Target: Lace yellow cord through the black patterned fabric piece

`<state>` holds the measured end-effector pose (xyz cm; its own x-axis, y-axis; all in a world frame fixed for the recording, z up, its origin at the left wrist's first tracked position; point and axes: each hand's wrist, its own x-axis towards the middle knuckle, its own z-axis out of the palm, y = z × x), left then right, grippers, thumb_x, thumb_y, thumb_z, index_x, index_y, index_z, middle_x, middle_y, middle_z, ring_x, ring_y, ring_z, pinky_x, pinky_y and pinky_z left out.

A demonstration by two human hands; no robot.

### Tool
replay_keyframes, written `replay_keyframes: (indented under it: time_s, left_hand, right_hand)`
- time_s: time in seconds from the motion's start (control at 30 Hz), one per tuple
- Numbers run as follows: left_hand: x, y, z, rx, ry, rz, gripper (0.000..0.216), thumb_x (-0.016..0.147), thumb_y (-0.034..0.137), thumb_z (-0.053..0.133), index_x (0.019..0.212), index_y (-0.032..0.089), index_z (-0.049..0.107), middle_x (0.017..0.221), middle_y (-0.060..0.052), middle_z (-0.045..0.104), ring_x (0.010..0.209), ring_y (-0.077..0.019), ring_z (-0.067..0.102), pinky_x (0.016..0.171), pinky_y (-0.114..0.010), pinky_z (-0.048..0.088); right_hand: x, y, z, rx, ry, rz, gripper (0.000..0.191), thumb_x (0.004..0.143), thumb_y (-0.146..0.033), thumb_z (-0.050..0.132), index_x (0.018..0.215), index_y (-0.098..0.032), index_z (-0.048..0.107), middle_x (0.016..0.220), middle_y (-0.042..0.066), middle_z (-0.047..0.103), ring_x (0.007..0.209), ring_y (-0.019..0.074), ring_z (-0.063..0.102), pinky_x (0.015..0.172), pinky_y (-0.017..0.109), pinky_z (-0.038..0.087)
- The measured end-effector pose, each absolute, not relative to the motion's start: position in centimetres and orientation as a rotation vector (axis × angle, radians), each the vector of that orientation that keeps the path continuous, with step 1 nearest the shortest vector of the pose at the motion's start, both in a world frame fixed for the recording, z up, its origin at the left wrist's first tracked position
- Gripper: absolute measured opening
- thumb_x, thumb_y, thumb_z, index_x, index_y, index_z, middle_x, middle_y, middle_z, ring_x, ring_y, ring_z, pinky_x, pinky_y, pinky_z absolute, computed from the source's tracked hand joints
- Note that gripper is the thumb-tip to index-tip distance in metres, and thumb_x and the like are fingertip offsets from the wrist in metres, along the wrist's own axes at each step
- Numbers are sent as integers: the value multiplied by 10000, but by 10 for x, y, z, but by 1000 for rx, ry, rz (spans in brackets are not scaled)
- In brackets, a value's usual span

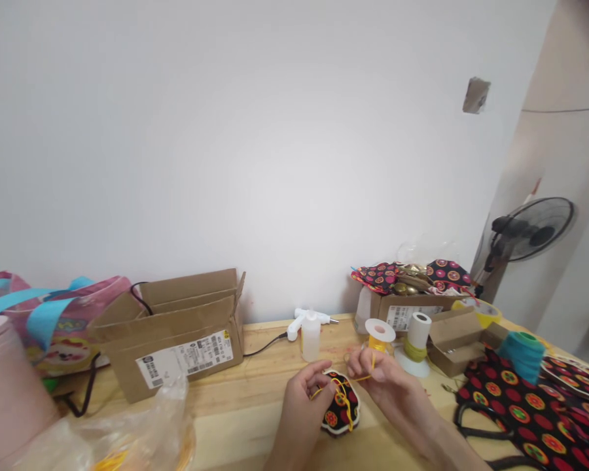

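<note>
A small black fabric piece point(332, 419) with a red and yellow floral pattern and a white scalloped border is between my hands, low in the head view. My left hand point(305, 400) is closed at its left edge, with thumb and fingers pinched together. Loose yellow cord point(348, 413) lies looped across the front of the piece. My right hand point(383, 379), to the right and slightly higher, pinches a length of that cord between thumb and fingers. The cord runs between the two hands. My left fingertips partly hide the fabric edge.
Behind my hands stand a white bottle point(311, 340), a glue gun point(299, 322), a yellow cord spool point(379, 333) and a white spool point(420, 330). Scissors point(481, 425) and patterned fabric point(535, 405) lie right. A cardboard box point(177, 347) and plastic bag point(142, 425) are left.
</note>
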<state>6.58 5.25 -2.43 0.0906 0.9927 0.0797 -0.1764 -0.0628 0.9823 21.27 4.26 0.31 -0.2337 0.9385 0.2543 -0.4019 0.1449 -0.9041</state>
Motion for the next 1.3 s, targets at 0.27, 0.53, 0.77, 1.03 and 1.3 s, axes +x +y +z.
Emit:
replay_keyframes:
  time_s: [0.27, 0.53, 0.77, 1.03, 1.3]
  left_hand:
    - [65, 52, -27, 1322, 973, 1237, 286, 624, 167, 579, 895, 74, 574, 659, -54, 627, 650, -172, 583, 627, -267, 453]
    - [66, 50, -23, 1374, 1051, 1193, 263, 643, 178, 548, 876, 61, 583, 698, -77, 622, 679, -182, 590, 640, -278, 470]
    - [65, 52, -27, 1438, 1049, 1097, 179, 648, 211, 546, 718, 82, 648, 667, -81, 660, 629, -173, 587, 588, -253, 454]
    - [68, 55, -33, 1349, 1058, 1049, 240, 600, 299, 607, 667, 78, 670, 505, -35, 623, 453, -119, 520, 439, -201, 378]
    - [68, 53, -28, 1211, 975, 1027, 237, 543, 283, 661, 646, 70, 669, 586, -79, 672, 507, -149, 571, 494, -230, 420]
  right_hand:
    - [208, 47, -11, -1203, -1811, 693, 180, 667, -352, 562, 721, -180, 559, 635, -8, 504, 608, 132, 443, 558, 231, 329]
    - [213, 50, -13, -1299, -2087, 453, 295, 774, -310, 449, 560, -174, 597, 539, -3, 548, 513, 103, 450, 489, 204, 300]
    - [216, 52, -10, -1285, -2024, 355, 296, 783, -292, 429, 577, -168, 603, 534, 7, 540, 520, 114, 453, 483, 211, 301]
    - [215, 57, -13, -1245, -1690, 530, 298, 736, -338, 472, 532, -142, 566, 527, 0, 484, 531, 116, 425, 507, 222, 330]
    - [211, 54, -8, -1111, -1217, 1162, 291, 626, -388, 600, 505, -131, 539, 462, -49, 405, 434, 61, 349, 432, 183, 295]
